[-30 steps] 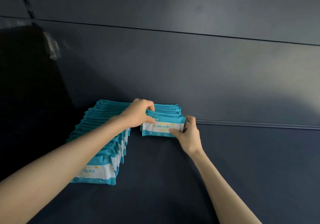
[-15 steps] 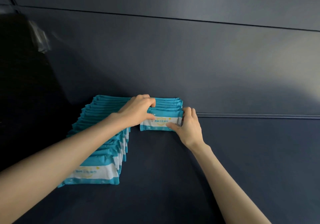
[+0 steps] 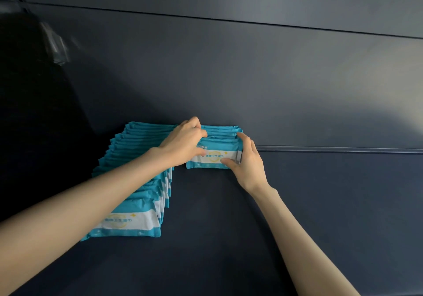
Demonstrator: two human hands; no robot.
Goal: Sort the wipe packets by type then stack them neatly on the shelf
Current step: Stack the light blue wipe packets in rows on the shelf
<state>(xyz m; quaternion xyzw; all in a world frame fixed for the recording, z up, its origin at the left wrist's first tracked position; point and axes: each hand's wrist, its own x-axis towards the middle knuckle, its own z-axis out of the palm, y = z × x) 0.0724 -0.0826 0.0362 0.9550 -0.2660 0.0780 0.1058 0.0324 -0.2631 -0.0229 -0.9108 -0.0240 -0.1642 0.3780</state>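
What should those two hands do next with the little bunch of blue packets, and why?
Probably square up the short row and let go: the left hand and right hand grip its two ends, and it stands at the back wall beside the long row.

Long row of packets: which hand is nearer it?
Left. The left hand grips the short row right beside the long row, forearm crossing over it; the right hand holds the short row's far end, apart from it.
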